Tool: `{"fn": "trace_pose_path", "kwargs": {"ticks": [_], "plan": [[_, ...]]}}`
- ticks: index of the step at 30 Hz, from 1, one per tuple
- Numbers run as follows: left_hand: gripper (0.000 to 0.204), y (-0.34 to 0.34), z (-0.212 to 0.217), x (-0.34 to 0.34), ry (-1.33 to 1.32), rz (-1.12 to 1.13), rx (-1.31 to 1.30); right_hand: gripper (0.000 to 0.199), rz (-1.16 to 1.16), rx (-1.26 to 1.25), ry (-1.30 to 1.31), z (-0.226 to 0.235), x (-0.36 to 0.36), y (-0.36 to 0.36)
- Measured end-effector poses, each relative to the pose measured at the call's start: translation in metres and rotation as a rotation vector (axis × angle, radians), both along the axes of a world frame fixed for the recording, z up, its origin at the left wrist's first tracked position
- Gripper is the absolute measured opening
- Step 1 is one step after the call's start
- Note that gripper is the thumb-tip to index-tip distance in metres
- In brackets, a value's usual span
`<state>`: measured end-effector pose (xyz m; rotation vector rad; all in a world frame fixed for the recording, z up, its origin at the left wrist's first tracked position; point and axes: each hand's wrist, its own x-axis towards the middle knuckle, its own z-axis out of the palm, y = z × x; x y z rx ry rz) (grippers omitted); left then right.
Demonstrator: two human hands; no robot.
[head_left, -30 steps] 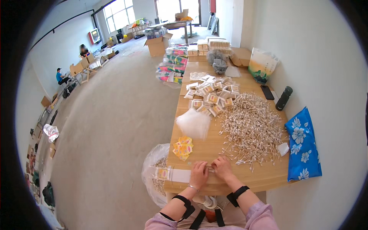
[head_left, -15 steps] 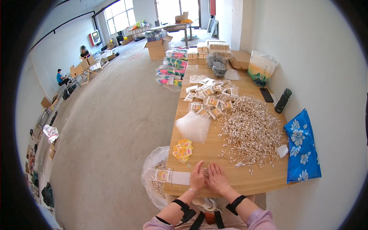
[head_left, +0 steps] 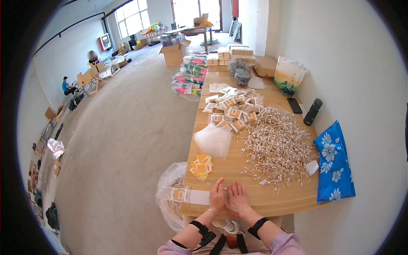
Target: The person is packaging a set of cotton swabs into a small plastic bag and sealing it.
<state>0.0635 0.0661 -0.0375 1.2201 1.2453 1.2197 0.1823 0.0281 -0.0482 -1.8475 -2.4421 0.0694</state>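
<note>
At the near edge of the table, my left hand [head_left: 217, 197] and my right hand [head_left: 238, 199] press a small bundle of cotton swabs [head_left: 226, 194] between them. The left hand stands on its edge; the right lies flatter, fingers stretched forward. My palms hide most of the bundle. Left of my hands lies a white card strip [head_left: 198, 196], with a filled clear packet of swabs [head_left: 179, 195] at its far end. Yellow printed cards [head_left: 201, 167] are piled just beyond, and a stack of clear bags [head_left: 213, 140] lies behind them. A large heap of loose cotton swabs [head_left: 278, 146] covers the right side.
Filled swab packets [head_left: 233, 108] pile up farther back. Along the wall are a blue flowered pouch [head_left: 333, 168], a black bottle [head_left: 313, 111], a phone [head_left: 294, 105] and a printed bag [head_left: 289, 76]. A plastic sack of swabs [head_left: 163, 191] stands by the table's left edge. Two people sit far left.
My hands stay pressed together around the swabs, with the right hand's fingers shifted slightly. The whole view has drifted a little; nothing else has visibly moved.
</note>
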Motion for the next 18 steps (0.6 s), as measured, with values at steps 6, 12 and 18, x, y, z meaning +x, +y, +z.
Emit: {"fn": "trace_pose_path", "kwargs": {"ticks": [6,12,18], "plan": [[0.036,-0.006,0.000,-0.006,-0.046,0.018,0.024,0.077,0.020,0.106,0.043,0.010,0.001,0.000],[0.036,-0.010,0.010,-0.006,-0.064,-0.002,-0.025,0.075,0.094,-0.012,0.029,0.011,0.001,-0.018],[0.036,-0.007,0.005,-0.001,-0.124,0.017,-0.081,0.068,0.103,0.039,0.033,0.010,0.006,-0.004]]}}
